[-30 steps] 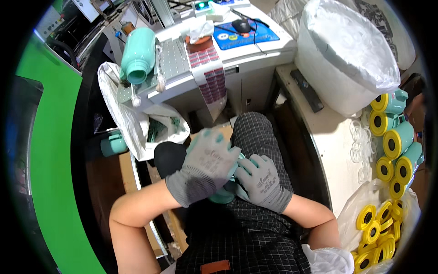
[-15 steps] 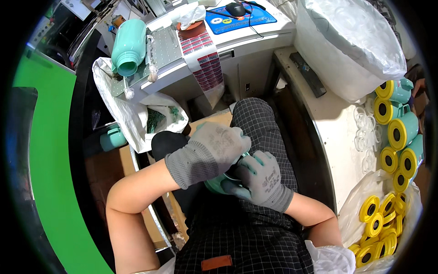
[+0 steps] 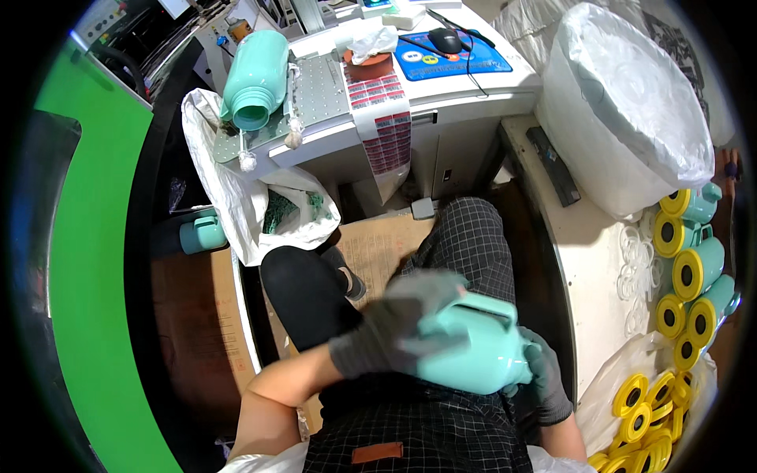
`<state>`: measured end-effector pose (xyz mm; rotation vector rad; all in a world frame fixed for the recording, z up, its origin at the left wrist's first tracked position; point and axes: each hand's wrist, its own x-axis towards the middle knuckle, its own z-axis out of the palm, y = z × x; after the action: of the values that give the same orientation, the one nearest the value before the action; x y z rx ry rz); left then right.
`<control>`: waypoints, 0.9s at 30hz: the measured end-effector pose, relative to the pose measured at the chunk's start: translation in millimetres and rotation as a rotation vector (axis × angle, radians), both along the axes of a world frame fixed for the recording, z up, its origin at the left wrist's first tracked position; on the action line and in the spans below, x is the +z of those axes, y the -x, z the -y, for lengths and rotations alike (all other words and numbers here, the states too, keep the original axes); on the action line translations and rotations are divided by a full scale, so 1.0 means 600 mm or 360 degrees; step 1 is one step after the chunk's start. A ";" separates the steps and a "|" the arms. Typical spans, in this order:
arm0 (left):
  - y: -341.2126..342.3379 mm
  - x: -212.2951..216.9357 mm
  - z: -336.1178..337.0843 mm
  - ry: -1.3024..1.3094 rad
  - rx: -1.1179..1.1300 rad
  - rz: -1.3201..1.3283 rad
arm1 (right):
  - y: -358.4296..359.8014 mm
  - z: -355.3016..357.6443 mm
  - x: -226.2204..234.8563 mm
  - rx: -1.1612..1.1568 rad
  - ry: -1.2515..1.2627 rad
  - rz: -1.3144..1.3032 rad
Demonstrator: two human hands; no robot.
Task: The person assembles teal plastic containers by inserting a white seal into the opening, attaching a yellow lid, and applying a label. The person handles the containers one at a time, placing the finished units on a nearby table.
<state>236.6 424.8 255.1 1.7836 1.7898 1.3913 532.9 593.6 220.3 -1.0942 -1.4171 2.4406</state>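
Observation:
A mint-green thermos jug (image 3: pixel 473 359) lies sideways over my lap, its looped handle facing away from me and its neck pointing right. My left hand (image 3: pixel 390 323), in a grey glove and blurred by motion, wraps round the base end with fingers across the side. At the neck, my gloved right hand (image 3: pixel 548 382) is closed round the mouth; part of its grip is hidden behind the jug. Another mint-green jug body (image 3: pixel 256 79) lies on the perforated metal plate (image 3: pixel 323 98) at the far left, its open mouth toward me.
A label strip (image 3: pixel 386 130) hangs off the white bench. Below the plate sags a white sack (image 3: pixel 236 213). On the right are a large white bag (image 3: pixel 631 118), white rings (image 3: pixel 635 264), several yellow-ended jugs (image 3: pixel 698 264) and a bag of yellow lids (image 3: pixel 635 422).
Both hands have moved apart and nearer my body. The jug, mostly hidden under them before, now shows lying sideways between them. The view has shifted slightly.

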 end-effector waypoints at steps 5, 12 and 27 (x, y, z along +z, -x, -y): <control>0.297 -0.110 -0.097 0.0075 0.1239 0.0724 | 0.029 -0.009 -0.006 -0.0668 -0.0346 -0.0423; 0.417 -0.227 -0.180 0.0314 0.1158 0.0975 | 0.091 -0.011 -0.056 -0.0587 -0.1552 -0.0118; 0.334 -0.118 -0.134 -0.0141 0.1388 0.0194 | 0.105 0.032 -0.079 -0.0607 -0.1567 -0.0243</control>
<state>36.1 505.0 184.6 0.8981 2.5993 1.8130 470.0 574.2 172.7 -0.7852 -1.7981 1.2395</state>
